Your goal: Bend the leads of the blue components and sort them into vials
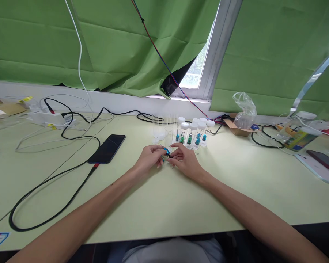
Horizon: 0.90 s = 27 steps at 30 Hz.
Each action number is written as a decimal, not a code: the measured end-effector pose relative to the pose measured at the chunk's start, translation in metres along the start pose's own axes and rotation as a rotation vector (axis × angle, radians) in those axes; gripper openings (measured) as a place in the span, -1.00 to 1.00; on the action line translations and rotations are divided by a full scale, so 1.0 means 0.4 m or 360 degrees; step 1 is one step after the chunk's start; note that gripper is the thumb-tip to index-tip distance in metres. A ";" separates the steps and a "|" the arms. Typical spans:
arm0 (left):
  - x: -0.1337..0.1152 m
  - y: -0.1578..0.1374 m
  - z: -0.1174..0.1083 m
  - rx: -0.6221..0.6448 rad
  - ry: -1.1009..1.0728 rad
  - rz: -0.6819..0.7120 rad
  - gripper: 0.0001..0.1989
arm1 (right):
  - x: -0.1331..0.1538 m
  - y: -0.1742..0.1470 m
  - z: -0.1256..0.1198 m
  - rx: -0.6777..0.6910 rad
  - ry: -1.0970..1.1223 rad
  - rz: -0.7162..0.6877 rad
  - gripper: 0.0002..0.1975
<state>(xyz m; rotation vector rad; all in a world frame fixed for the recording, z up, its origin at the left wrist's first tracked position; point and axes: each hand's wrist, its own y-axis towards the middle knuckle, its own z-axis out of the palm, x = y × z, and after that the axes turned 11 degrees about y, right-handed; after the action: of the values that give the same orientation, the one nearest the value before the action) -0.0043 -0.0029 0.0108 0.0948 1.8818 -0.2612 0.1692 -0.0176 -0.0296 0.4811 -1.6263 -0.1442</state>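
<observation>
My left hand (150,156) pinches a small blue part (167,150) with a thin dark lead sticking up from it. From the other side, my right hand (185,160) closes its fingertips on the part's black end. Both hands are low over the table, their fingertips almost meeting; the part is too small to make out fully. Just behind them stand several clear vials with white caps (193,126), each with a blue or green piece (189,139) on thin leads inside. Left of these are clear, empty-looking tubes (168,137) and white caps (159,136).
A black phone (106,149) lies left of my hands, plugged into a looping black cable (48,175). A power strip (48,117) sits at the back left. At the right are a cardboard box (237,129) with plastic bags, a labelled container (303,137) and more phones (318,168).
</observation>
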 end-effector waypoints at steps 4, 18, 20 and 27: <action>-0.007 -0.004 0.001 -0.0005 -0.0003 -0.0019 -0.77 | 0.001 -0.001 0.001 0.0009 0.0017 0.0016 -0.53; 0.007 0.004 0.002 0.0039 0.0056 -0.0012 -0.69 | 0.009 0.000 0.000 0.0012 -0.0075 0.0001 -0.49; 0.006 0.002 0.001 0.0038 0.0048 -0.0001 -0.69 | 0.011 0.001 0.000 0.0004 -0.0078 0.0004 -0.49; 0.001 -0.003 -0.001 0.0046 0.0064 0.0025 -0.70 | 0.012 0.001 0.001 -0.0014 -0.0050 0.0023 -0.51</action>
<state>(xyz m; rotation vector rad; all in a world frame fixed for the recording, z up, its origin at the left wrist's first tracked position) -0.0050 -0.0040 0.0105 0.1350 1.9170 -0.2774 0.1687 -0.0193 -0.0251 0.4619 -1.6591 -0.1487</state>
